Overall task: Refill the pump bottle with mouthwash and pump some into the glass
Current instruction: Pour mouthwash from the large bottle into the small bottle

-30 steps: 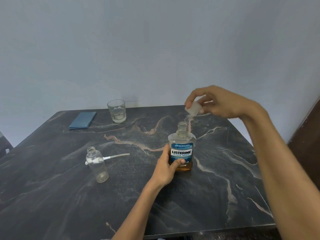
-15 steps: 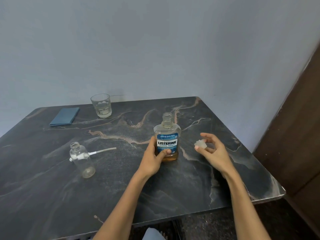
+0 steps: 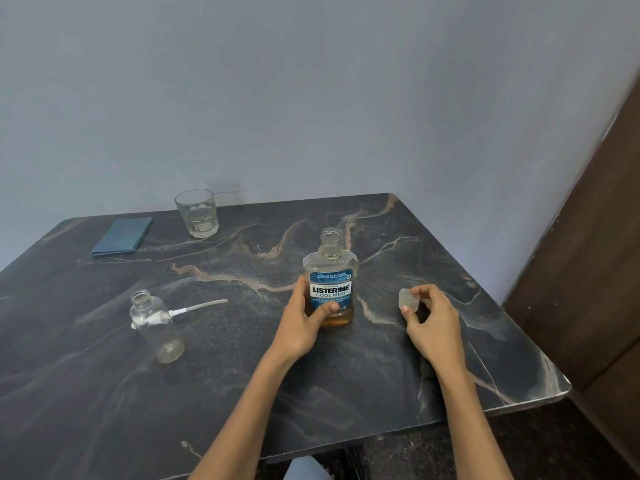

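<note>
I am steadying the mouthwash bottle [image 3: 329, 282], which is standing upright and uncapped near the middle of the table [image 3: 433, 368], with my left hand [image 3: 304, 323] in a grip around its lower body, so it is ready to lift and pour. My right hand [image 3: 431, 323] is pinching its cap [image 3: 408, 299] low over the table just beside it, I judge to park it out of the way. The pump bottle [image 3: 156, 323] is waiting open to the left, its pump head [image 3: 187, 310] lying behind it. The glass [image 3: 197, 213] is sitting at the far edge, beside a blue cloth [image 3: 123, 236].
</note>
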